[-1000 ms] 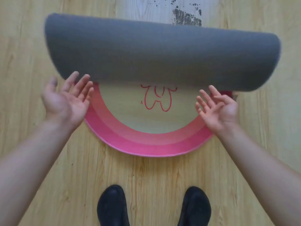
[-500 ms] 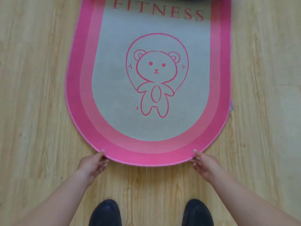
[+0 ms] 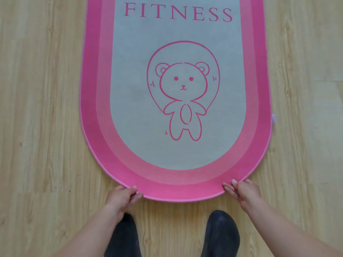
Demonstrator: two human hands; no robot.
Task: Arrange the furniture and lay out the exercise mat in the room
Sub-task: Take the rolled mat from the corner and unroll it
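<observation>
Both hands were seen at the near, rounded end of the exercise mat (image 3: 178, 101), each one pinching its pink border. On the left hand (image 3: 123, 196), the thumb was laid on top of the mat's edge while the fingers were tucked beneath it, so that the rim was gripped just left of the curve's lowest part. On the right hand (image 3: 241, 191), the rim was likewise clamped between thumb and curled fingers, a little higher up the curve on the right side (the fingertips there were partly hidden under the mat). The mat itself was spread flat on the pale wooden floor (image 3: 37, 108), running away from the person and cut off by the top of the view. Its grey centre was framed by bands of lighter and darker pink, and a pink outline of a bear with a skipping rope (image 3: 182, 93) was printed on it, with the word FITNESS (image 3: 178, 13) set above the bear. A small pale tag (image 3: 274, 118) was seen sticking out from the mat's right edge. Two dark shoes were visible on the floor just short of the mat, the left shoe (image 3: 123, 238) partly covered by the left forearm and the right shoe (image 3: 221, 234) between the two arms. Both forearms were bare, reaching in from the lower corners.
</observation>
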